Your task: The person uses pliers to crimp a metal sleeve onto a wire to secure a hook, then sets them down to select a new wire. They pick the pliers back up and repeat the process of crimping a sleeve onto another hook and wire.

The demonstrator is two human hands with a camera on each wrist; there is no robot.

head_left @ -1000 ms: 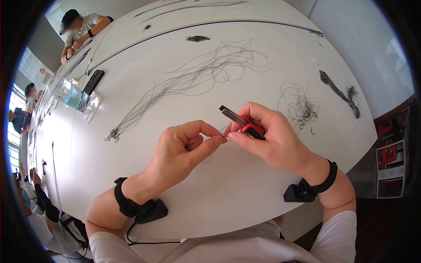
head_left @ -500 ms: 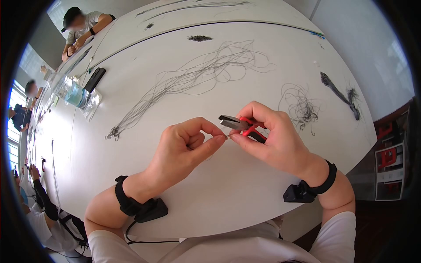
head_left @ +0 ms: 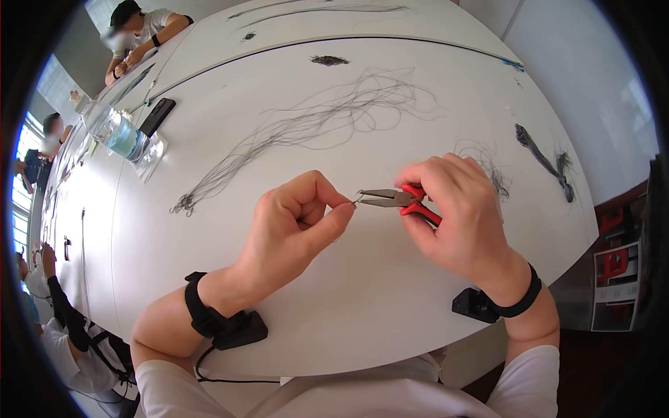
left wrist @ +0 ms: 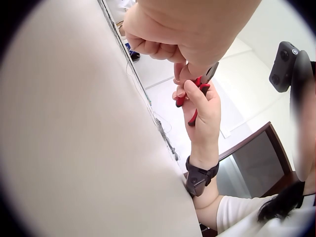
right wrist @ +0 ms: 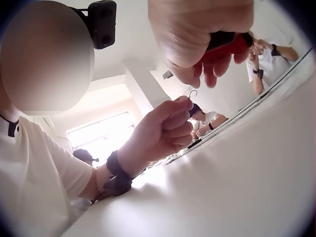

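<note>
My left hand (head_left: 289, 226) pinches a small fish hook (right wrist: 193, 92) between thumb and forefinger, its bend standing up past the fingertips in the right wrist view. Red-handled pliers (head_left: 398, 199) lie in my right hand (head_left: 456, 209), fingers curled round the grips. Their jaws are parted and point left, with the tips right at the hook. From the left wrist, the pliers (left wrist: 209, 74) show partly behind my left hand.
Beyond my hands lies a long bundle of thin line (head_left: 313, 115) with several hooks (head_left: 184, 203) at its near end. A tangled line (head_left: 488, 164), a dark tied bundle (head_left: 540, 157), a water bottle (head_left: 118, 136) and a black phone-like object (head_left: 158, 116) lie around.
The pliers have turned in my right hand from pointing up and left to lying level, jaws parted at the hook. The right fingertips have drawn away from the left ones.
</note>
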